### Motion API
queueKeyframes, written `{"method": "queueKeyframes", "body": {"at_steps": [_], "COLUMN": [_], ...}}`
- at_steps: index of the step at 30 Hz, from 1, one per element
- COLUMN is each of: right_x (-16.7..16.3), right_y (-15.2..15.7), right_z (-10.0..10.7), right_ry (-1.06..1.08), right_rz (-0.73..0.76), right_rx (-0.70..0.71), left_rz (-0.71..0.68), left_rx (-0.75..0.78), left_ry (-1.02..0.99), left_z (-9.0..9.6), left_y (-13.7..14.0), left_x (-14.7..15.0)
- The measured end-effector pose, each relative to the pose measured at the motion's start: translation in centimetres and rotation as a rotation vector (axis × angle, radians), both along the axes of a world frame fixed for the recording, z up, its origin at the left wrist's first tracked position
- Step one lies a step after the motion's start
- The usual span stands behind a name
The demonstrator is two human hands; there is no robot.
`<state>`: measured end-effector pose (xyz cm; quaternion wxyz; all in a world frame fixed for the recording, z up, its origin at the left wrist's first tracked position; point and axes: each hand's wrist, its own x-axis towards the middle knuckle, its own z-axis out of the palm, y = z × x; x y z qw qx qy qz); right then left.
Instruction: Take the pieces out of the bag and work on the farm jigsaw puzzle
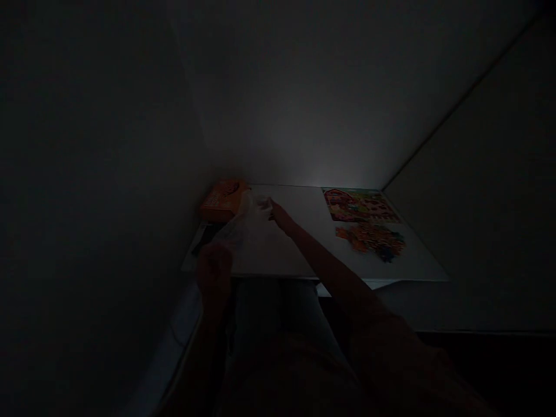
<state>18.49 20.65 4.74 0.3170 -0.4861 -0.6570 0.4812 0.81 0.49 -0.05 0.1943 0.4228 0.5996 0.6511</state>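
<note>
The scene is very dark. A crumpled clear plastic bag [238, 223] stretches between my two hands over the left part of the white table. My left hand [215, 267] is closed on the bag's near end, at the table's front edge. Farther in, the fingers of my right hand [274, 211] are bent at the bag's far end and seem to pinch it; the dimness blurs the fingertips. An orange box [222, 201] lies just behind the bag, at the back left.
On the right of the white table [282, 255] lies a pile of loose jigsaw pieces [371, 238]. Behind it is a colourful farm picture sheet [361, 205]. A dark flat object [204, 236] lies by the left edge. Pale walls rise behind and beside the table.
</note>
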Motion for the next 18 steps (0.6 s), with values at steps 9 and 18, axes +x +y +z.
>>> {"method": "queueKeyframes", "body": {"at_steps": [9,18], "right_x": [13.5,24.3], "right_y": [-8.4,-6.6], "right_z": [-5.3,-4.4], "right_ry": [0.401,-0.401], "right_rz": [-0.071,-0.479], "right_rx": [-0.079,0.345], "left_rz": [-0.428,-0.322], "left_rx": [-0.129,-0.113], "left_ry": [0.004,-0.040], "left_z": [-1.6,-3.7], "left_y": [3.1,6.9], "left_x": [8.4,8.9]}}
